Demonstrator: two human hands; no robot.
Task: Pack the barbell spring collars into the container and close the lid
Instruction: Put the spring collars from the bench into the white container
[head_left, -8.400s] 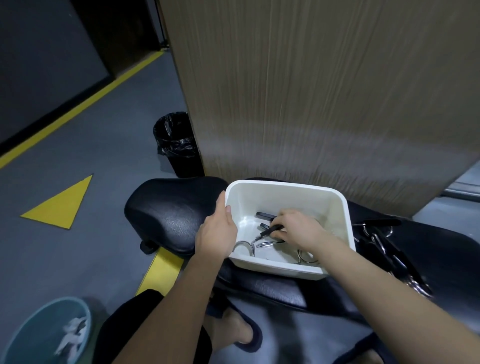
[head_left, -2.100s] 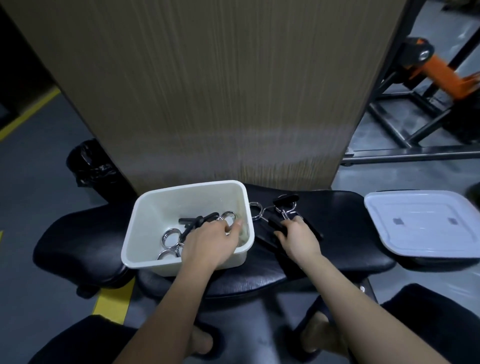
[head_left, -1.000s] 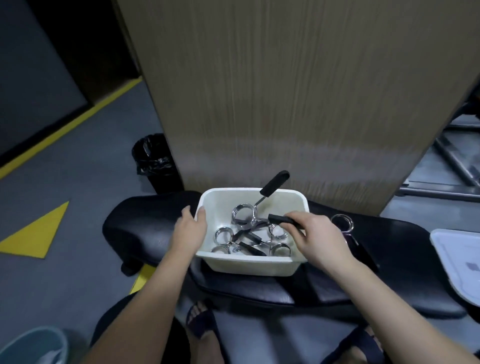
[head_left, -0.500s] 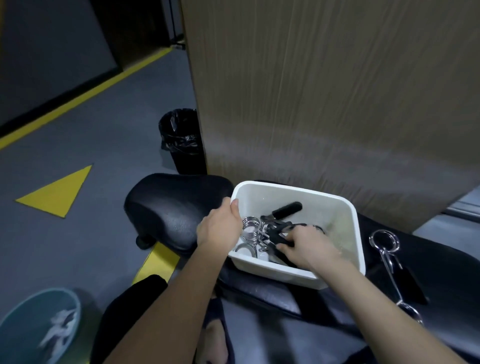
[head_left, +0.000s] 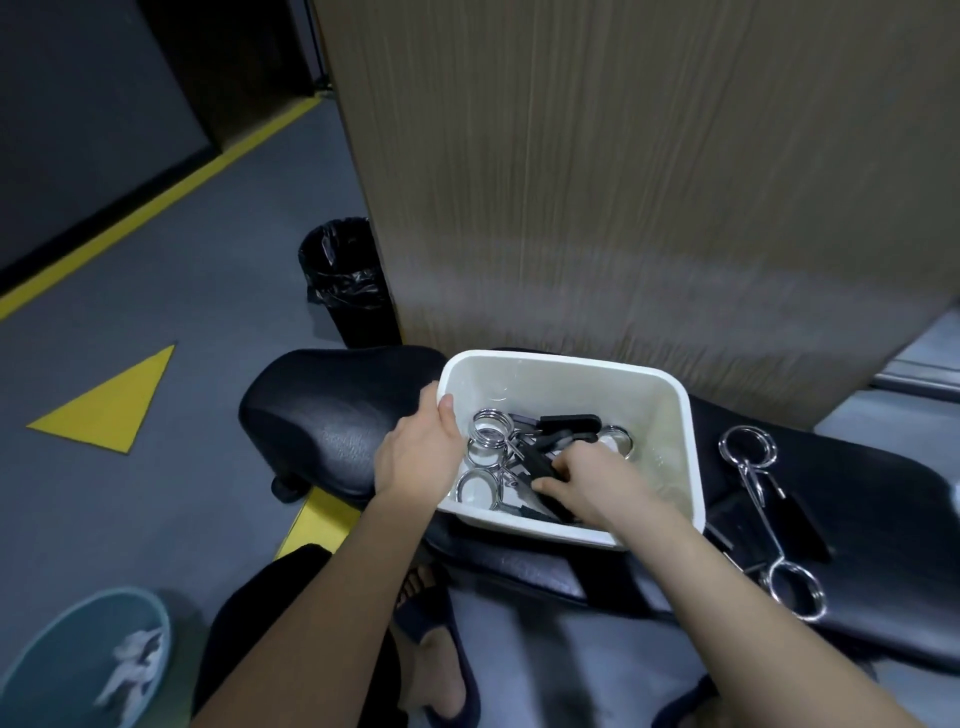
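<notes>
Here, a white container (head_left: 670, 415) sits on a black padded bench (head_left: 332, 415). The left hand (head_left: 415, 457) grips its left rim. The right hand (head_left: 597, 483) reaches inside, fingers closed on a black-handled spring collar (head_left: 540, 465) among the pile. Two loose collars (head_left: 753, 467) lie on the bench's right end.

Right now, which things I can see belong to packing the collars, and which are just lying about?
Part of the job:
white container
spring collars in the container
two spring collars on the bench
black padded bench
left hand on the container rim
right hand inside the container

Just lying about:
black bin
teal bucket
yellow floor triangle
</notes>
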